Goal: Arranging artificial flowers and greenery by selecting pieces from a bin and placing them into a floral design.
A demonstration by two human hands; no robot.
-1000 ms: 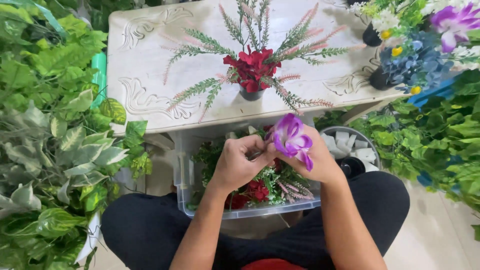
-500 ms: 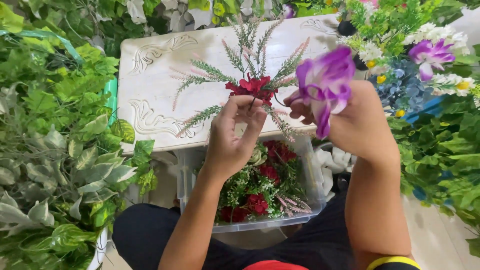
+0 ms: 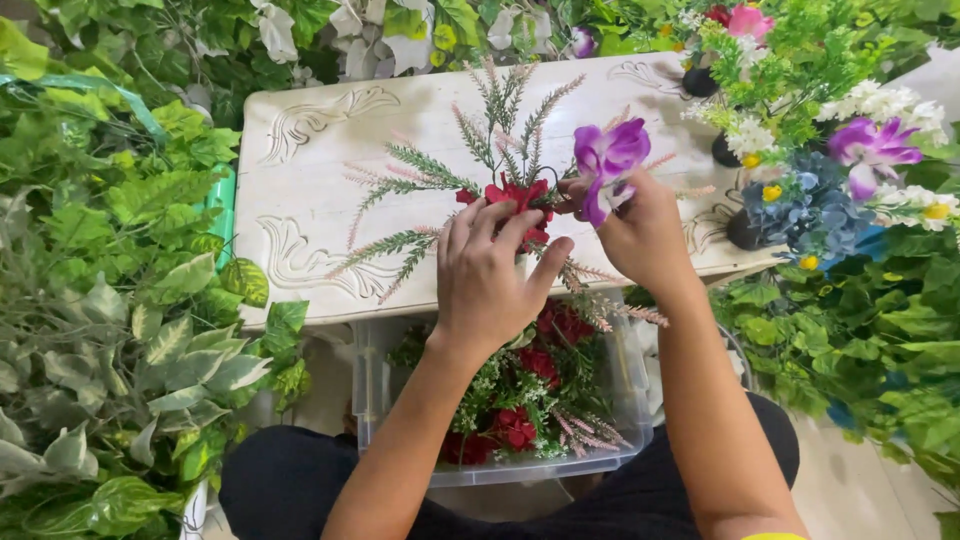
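My left hand (image 3: 490,275) rests over a small flower arrangement (image 3: 505,195) of red blooms and pinkish-green sprigs on a carved white table (image 3: 320,190), its fingers wrapped around the base. My right hand (image 3: 640,235) holds a purple artificial orchid (image 3: 608,160) by its stem, right beside the red blooms. A clear plastic bin (image 3: 520,410) with red flowers and sprigs sits on my lap, below the table edge.
Dense green and variegated artificial foliage (image 3: 110,300) fills the left side. On the right stand dark pots with blue, white, yellow and purple flowers (image 3: 830,170), above more green leaves (image 3: 880,340). White and green leaves line the far table edge.
Both hands have risen from the bin to the arrangement on the table. The purple orchid has moved up with my right hand, now next to the red blooms.
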